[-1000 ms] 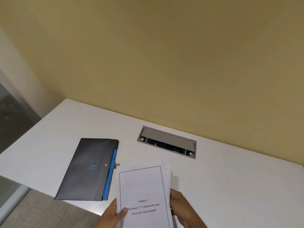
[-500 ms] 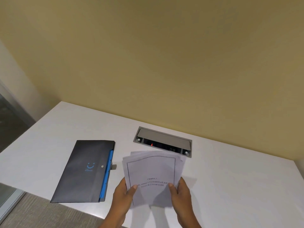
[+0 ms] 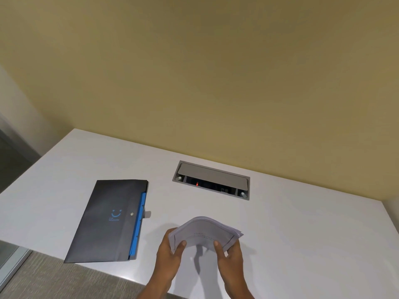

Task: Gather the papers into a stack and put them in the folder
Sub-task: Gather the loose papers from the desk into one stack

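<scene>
A stack of white printed papers [image 3: 205, 233] is held above the white table, bowed upward in the middle and tipped away from me. My left hand [image 3: 170, 253] grips its left edge and my right hand [image 3: 230, 256] grips its right edge, thumbs on top. The dark grey folder [image 3: 112, 221] with a blue smiley mark and blue inner edge lies flat and shut on the table to the left of my hands, a small tab sticking out on its right side.
A grey recessed socket box [image 3: 212, 180] with its lid raised and a red light sits in the table [image 3: 302, 234] behind the papers. A yellow wall runs along the back. Grey carpet [image 3: 43, 279] shows below the table's near-left edge.
The papers went from upright and close to me to lower and farther out, tipped nearly flat and bent into an arch. Both hands moved forward to grip the sides.
</scene>
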The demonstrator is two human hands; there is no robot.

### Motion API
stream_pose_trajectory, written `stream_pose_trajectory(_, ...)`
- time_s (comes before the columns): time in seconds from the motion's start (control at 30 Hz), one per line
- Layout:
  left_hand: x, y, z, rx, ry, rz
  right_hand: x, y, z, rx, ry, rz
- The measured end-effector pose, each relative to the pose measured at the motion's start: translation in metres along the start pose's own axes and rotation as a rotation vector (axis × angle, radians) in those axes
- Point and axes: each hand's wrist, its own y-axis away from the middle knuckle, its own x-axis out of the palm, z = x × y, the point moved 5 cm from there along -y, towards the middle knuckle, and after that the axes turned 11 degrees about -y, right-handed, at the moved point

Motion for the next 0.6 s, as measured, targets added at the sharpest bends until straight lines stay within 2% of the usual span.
stream_pose_trajectory(0.6,0.003,-0.011,0.005,-0.021,0.032,0.032,-0.01,-0.015,-0.013,0.051,0.042,-0.035)
